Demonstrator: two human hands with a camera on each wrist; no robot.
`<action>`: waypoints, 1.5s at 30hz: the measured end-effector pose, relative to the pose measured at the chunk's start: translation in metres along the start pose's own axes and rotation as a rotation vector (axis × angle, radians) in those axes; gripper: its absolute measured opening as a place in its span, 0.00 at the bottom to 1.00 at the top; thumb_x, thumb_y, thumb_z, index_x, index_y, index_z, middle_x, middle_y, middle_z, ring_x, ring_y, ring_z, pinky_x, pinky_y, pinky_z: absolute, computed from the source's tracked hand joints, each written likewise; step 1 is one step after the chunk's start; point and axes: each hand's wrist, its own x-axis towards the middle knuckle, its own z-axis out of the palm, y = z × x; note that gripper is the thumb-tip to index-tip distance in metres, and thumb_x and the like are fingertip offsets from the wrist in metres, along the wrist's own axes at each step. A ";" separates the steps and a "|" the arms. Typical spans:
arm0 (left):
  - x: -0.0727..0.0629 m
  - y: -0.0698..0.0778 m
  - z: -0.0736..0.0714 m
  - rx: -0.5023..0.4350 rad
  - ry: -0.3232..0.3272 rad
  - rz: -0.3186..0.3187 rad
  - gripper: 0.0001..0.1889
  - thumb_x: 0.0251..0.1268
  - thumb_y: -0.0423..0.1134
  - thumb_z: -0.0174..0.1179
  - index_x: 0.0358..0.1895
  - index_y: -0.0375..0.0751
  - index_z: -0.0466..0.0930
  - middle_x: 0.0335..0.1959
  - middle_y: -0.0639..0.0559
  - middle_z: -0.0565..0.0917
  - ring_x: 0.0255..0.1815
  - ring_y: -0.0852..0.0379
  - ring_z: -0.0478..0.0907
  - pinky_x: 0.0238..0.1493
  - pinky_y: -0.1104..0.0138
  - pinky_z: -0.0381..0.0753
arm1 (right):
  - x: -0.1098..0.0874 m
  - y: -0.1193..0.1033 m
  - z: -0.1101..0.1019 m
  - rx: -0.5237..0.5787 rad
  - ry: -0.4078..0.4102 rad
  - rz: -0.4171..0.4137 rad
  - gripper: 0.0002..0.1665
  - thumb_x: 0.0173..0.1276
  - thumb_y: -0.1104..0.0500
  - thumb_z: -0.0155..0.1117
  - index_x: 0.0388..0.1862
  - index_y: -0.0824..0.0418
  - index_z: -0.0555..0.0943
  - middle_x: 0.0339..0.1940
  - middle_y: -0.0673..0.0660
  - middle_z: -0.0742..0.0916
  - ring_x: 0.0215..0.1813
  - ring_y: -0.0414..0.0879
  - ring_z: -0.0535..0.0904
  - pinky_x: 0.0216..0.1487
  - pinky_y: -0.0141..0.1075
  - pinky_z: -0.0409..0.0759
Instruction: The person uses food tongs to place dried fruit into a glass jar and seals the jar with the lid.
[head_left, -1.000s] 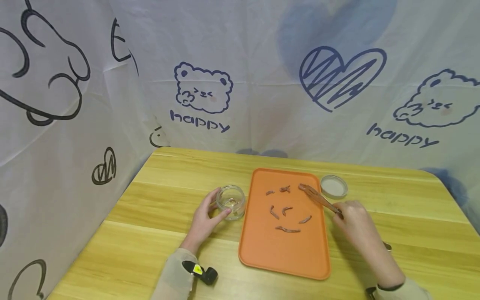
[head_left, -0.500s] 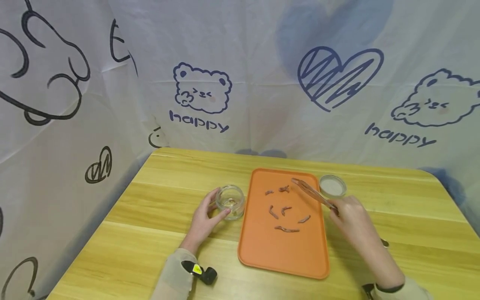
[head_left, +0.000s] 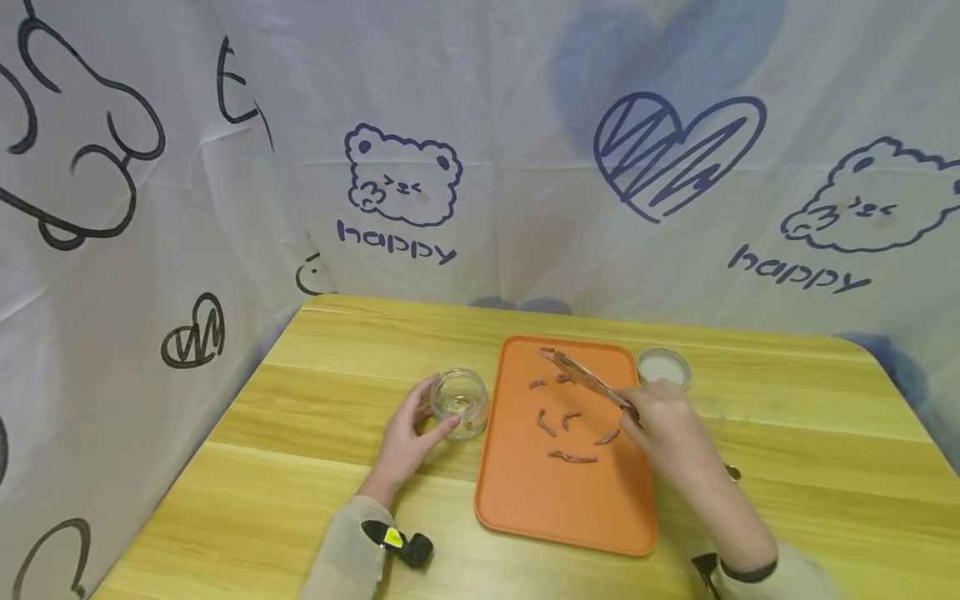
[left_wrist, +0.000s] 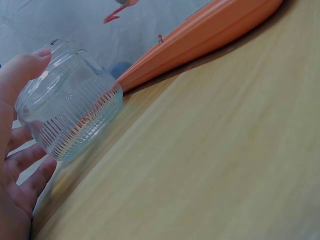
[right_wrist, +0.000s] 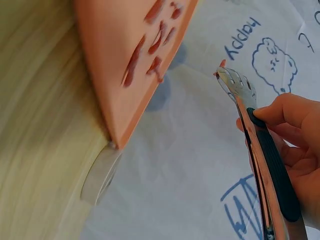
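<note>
My left hand [head_left: 408, 442] holds a glass jar [head_left: 460, 408] standing on the table, left of the orange tray. The left wrist view shows its ribbed wall [left_wrist: 80, 117], with the thumb near the rim and fingers around the far side. My right hand [head_left: 671, 429] grips metal food tongs [right_wrist: 265, 160] with dark green handle pads. Their tips are over the tray's far end and hold a small reddish-brown strip [right_wrist: 222, 64]. Several similar strips, one of them a longer curved strip [head_left: 573, 457], lie scattered on the tray [head_left: 562, 512]. The tongs partly cover one at the back.
A round jar lid [head_left: 663, 365] lies beside the tray's far right corner, partly behind the right hand. The wooden table [head_left: 300, 467] reaches back to a white printed cloth [head_left: 525, 167]. More cloth hangs along the left side.
My right hand has moved left, carrying the tongs and their strip from the tray's far right toward its far middle. The left hand and jar stay in place.
</note>
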 end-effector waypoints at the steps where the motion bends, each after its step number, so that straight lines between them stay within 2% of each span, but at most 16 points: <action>1: 0.001 -0.003 0.000 0.009 0.001 -0.001 0.36 0.60 0.36 0.66 0.70 0.35 0.61 0.66 0.35 0.67 0.63 0.36 0.68 0.63 0.48 0.69 | 0.002 -0.003 0.002 0.003 0.002 -0.008 0.12 0.52 0.73 0.65 0.38 0.70 0.85 0.28 0.58 0.84 0.34 0.53 0.76 0.30 0.39 0.79; 6: 0.004 -0.026 0.001 0.028 0.007 -0.012 0.36 0.59 0.41 0.67 0.71 0.45 0.62 0.66 0.41 0.69 0.62 0.41 0.70 0.63 0.53 0.70 | 0.008 -0.018 0.011 0.028 0.044 -0.081 0.12 0.51 0.75 0.65 0.36 0.70 0.84 0.28 0.58 0.84 0.35 0.53 0.78 0.31 0.38 0.80; 9: 0.004 -0.031 0.001 0.028 0.010 -0.012 0.36 0.59 0.43 0.68 0.71 0.48 0.62 0.66 0.43 0.69 0.62 0.43 0.71 0.63 0.54 0.71 | 0.010 -0.028 0.016 0.034 0.062 -0.128 0.10 0.50 0.74 0.67 0.34 0.69 0.84 0.27 0.57 0.84 0.34 0.51 0.78 0.29 0.36 0.80; 16: 0.004 -0.031 0.000 0.032 0.007 -0.029 0.37 0.58 0.46 0.68 0.70 0.49 0.63 0.66 0.45 0.69 0.62 0.45 0.71 0.63 0.55 0.70 | 0.016 -0.049 0.023 0.018 0.069 -0.196 0.10 0.50 0.72 0.70 0.33 0.66 0.85 0.25 0.54 0.84 0.33 0.50 0.77 0.30 0.36 0.79; 22: 0.004 -0.030 0.000 0.034 0.002 -0.034 0.37 0.58 0.46 0.68 0.71 0.49 0.62 0.66 0.45 0.69 0.60 0.44 0.72 0.63 0.54 0.71 | 0.020 -0.061 0.029 -0.004 0.071 -0.245 0.09 0.51 0.68 0.73 0.34 0.64 0.85 0.27 0.53 0.84 0.33 0.49 0.77 0.32 0.35 0.79; 26: 0.004 -0.031 -0.001 0.036 -0.001 -0.031 0.37 0.59 0.46 0.67 0.71 0.50 0.62 0.66 0.45 0.70 0.61 0.44 0.72 0.63 0.54 0.70 | 0.022 -0.065 0.032 0.014 0.079 -0.274 0.10 0.50 0.71 0.72 0.34 0.65 0.85 0.27 0.54 0.84 0.34 0.48 0.76 0.32 0.35 0.79; 33: 0.005 -0.030 0.000 0.036 0.005 -0.030 0.36 0.59 0.46 0.68 0.70 0.50 0.63 0.65 0.43 0.70 0.60 0.43 0.73 0.63 0.54 0.71 | 0.023 -0.071 0.036 0.028 0.045 -0.280 0.12 0.48 0.72 0.71 0.34 0.65 0.86 0.28 0.54 0.84 0.33 0.47 0.76 0.30 0.32 0.79; 45: 0.006 -0.029 0.000 0.022 0.005 -0.028 0.37 0.58 0.44 0.68 0.71 0.50 0.63 0.65 0.45 0.70 0.60 0.43 0.73 0.63 0.54 0.71 | 0.023 -0.073 0.037 0.055 0.038 -0.281 0.12 0.49 0.72 0.70 0.34 0.63 0.86 0.28 0.53 0.83 0.34 0.45 0.75 0.29 0.30 0.79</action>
